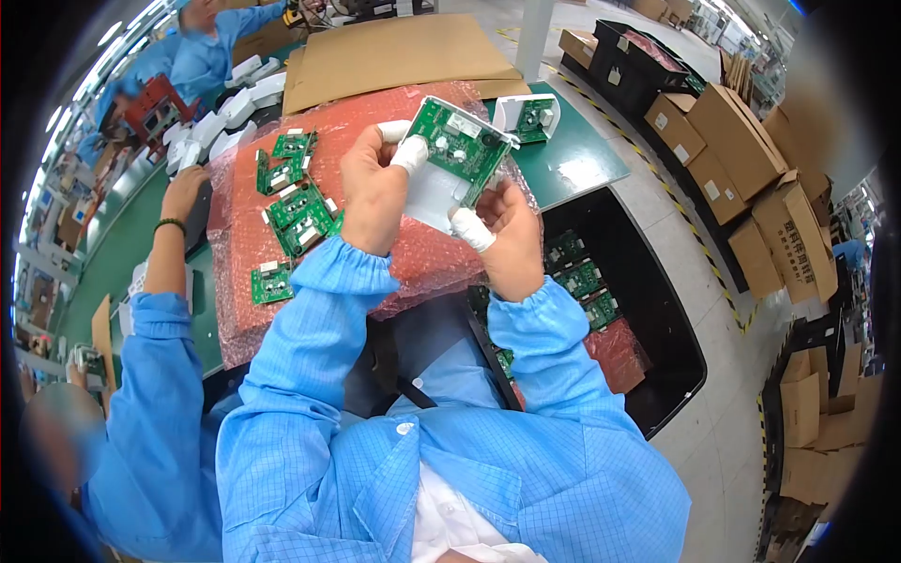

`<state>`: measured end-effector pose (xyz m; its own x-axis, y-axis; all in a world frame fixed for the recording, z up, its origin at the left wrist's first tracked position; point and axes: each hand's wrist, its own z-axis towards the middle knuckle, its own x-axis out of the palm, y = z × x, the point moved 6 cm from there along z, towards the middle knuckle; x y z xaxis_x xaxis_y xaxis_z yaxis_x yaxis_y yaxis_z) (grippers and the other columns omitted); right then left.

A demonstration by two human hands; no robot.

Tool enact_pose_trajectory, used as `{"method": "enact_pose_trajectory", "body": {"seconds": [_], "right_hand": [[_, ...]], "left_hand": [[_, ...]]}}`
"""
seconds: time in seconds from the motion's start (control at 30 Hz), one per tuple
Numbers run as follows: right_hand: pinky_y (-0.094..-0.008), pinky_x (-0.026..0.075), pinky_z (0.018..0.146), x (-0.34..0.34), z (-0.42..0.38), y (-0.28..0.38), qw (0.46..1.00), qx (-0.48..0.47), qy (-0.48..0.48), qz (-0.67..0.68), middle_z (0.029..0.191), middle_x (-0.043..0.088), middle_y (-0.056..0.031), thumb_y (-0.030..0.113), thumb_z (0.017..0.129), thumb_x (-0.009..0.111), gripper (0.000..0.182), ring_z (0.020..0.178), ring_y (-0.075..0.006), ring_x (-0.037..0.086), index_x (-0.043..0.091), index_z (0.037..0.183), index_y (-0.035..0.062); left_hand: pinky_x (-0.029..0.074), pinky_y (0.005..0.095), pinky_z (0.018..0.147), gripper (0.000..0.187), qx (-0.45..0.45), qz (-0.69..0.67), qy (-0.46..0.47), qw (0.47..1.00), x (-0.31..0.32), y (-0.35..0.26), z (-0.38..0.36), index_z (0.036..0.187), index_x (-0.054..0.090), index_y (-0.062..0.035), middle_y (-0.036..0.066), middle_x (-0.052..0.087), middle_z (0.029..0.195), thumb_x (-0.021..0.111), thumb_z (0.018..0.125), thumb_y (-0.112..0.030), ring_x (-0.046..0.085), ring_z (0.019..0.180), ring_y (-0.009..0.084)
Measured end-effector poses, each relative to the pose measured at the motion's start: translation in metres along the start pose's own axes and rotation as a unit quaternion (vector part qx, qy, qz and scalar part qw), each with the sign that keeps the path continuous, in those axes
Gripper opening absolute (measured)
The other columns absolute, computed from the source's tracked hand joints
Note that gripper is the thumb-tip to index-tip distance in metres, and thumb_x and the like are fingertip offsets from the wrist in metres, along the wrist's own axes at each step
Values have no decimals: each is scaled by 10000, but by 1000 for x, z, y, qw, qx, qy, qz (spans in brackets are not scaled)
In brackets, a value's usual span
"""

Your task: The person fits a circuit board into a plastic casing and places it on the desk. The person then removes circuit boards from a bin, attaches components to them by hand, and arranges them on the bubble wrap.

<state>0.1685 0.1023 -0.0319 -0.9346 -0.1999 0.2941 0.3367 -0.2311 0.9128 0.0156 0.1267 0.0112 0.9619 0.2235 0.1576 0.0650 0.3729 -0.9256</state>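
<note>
A green circuit board (pixel 457 141) in a white casing (pixel 427 199), held over red bubble wrap (pixel 357 113).
The left hand (pixel 373 183) pinches the left edge, the right hand (pixel 507 230) the lower right. A carton (pixel 798 239) bears Chinese characters, partly blurred; floor (pixel 648 202) runs between green tabletop (pixel 582 164) and cartons.

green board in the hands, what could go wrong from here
Held up between the left hand and right hand, the green board might slip off the white casing and fall. The loose boards clustered on the red bubble wrap touch or overlap in places, so they could scratch each other.
</note>
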Motion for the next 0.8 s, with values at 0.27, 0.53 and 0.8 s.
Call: {"method": "enact_pose_trajectory", "body": {"seconds": [0.27, 0.53, 0.8], "right_hand": [[-296, 462, 847, -44, 1, -25, 990, -2, -57, 132, 1084, 573, -112, 14, 740, 688, 557, 986, -171, 558, 407, 1219, -21], [-315, 472, 836, -128, -10, -43, 956, 39, -211, 200, 1190, 531, -105, 154, 902, 531, 372, 1040, -196, 545, 439, 1243, 37], [-277, 488, 730, -170, -58, -74, 945, 122, -264, 153, 984, 602, -72, 129, 878, 546, 210, 828, -149, 582, 558, 1075, 58]], "left_hand": [[469, 237, 612, 186, -58, -36, 81, 994, 47, 37, 11, 979, 581, 13, 56, 612, 813, 586, 793, 1, 566, 703, 103], [453, 311, 726, 142, -22, 160, 146, 976, 134, 80, 58, 869, 641, -36, 79, 623, 870, 655, 738, -88, 567, 852, 181], [403, 396, 871, 296, 218, 538, 135, 803, 182, 117, 124, 955, 645, -103, 134, 587, 1063, 682, 686, -221, 481, 1067, 334]]}}
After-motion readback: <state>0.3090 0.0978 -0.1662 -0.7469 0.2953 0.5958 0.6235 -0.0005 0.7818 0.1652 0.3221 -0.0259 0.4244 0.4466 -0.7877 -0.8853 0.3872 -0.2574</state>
